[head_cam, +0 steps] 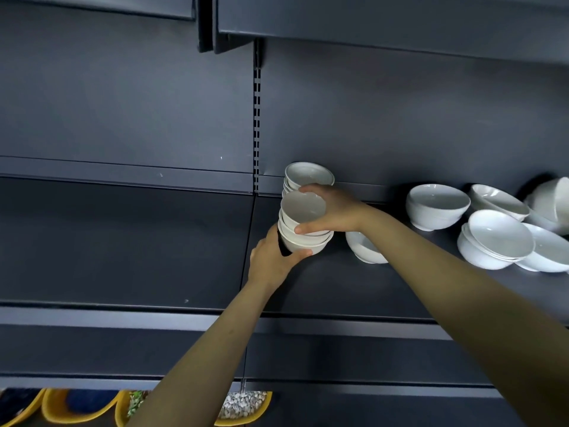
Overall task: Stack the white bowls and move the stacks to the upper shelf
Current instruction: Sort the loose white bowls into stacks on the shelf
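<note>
A stack of white bowls (pixel 303 223) is held between both hands above the dark shelf (pixel 154 241). My left hand (pixel 272 261) grips the stack's bottom bowl from below and the left. My right hand (pixel 331 211) clamps the top bowl's rim from the right. Behind it, a second stack of white bowls (pixel 308 175) stands against the back panel. A single white bowl (pixel 363 248) sits under my right wrist. Several loose white bowls (pixel 437 206) lie at the right, some nested (pixel 495 241), one tipped (pixel 554 201).
The underside of an upper shelf (pixel 369 23) spans the top. A slotted upright (pixel 257 118) splits the back panel. Below the shelf's front edge, yellow bins (pixel 77 408) hold small items, one with pebbles (pixel 243 403).
</note>
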Demonstrator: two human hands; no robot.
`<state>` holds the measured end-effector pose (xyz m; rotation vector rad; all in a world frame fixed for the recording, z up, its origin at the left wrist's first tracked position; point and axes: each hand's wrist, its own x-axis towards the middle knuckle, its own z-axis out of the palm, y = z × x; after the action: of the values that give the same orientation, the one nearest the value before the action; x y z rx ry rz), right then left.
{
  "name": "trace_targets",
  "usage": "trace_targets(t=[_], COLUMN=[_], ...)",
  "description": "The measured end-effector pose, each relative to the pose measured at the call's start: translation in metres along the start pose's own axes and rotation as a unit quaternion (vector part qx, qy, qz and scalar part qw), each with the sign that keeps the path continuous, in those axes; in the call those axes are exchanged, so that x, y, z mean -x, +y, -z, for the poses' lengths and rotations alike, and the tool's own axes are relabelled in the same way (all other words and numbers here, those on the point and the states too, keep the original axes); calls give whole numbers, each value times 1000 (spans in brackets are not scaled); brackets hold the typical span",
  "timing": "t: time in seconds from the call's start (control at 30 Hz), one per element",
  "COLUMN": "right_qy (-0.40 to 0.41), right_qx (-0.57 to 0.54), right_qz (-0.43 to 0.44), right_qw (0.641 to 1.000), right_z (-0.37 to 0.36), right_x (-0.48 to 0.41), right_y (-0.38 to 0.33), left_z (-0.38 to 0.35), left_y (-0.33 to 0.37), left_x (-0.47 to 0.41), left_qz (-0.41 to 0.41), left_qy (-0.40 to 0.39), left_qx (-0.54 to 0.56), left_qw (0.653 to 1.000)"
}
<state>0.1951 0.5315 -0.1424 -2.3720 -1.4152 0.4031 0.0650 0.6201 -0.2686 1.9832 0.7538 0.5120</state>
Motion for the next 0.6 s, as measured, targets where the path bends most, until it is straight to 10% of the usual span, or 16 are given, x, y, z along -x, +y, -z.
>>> trace_targets(t=[0.6], right_qy=[41], right_qx=[-64], right_qz=[-73], right_qw=[994], right_z=[31], right_x=[39], right_y=[74], left_z=[-8], left_y=[16], left_x=[60], left_qz=[69], left_qy=[-49], left_qx=[99], left_qw=[991])
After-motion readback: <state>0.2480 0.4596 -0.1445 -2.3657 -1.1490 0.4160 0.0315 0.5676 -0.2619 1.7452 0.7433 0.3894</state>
